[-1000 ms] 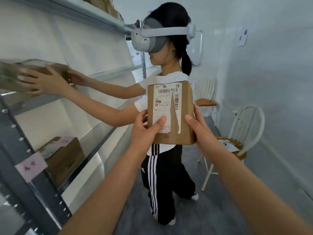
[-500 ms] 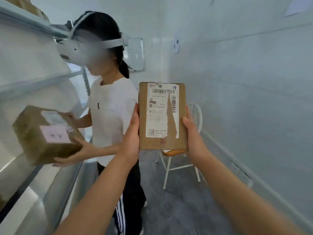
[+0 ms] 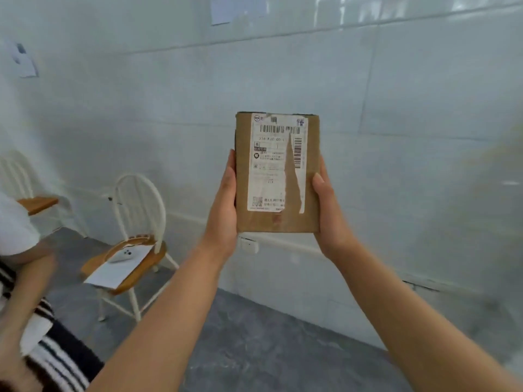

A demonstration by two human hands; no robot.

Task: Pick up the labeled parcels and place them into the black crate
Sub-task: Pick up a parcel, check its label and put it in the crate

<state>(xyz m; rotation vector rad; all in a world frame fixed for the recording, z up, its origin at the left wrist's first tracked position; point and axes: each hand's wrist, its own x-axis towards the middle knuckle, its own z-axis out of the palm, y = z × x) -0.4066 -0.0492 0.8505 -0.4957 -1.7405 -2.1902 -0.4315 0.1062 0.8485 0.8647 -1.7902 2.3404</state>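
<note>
Upright and at arm's length, a flat rectangular parcel [image 3: 278, 172] of matte brown cardboard is held before a pale tiled wall [image 3: 396, 94]. A white shipping label [image 3: 276, 165] with barcodes is stuck to its front, and a long wedge is torn out of it, so that bare cardboard shows through. The parcel is clasped between both hands: the left hand [image 3: 223, 210] is pressed flat along its left edge, and the right hand [image 3: 328, 213] is wrapped round its lower right edge, thumb on the front. Low on the left, a white spindle-back chair [image 3: 135, 236] with a wooden seat is seen, on which a sheet of paper [image 3: 113, 271] and a white phone [image 3: 123, 255] are laid. Grey floor [image 3: 254, 349] is seen below.
</note>
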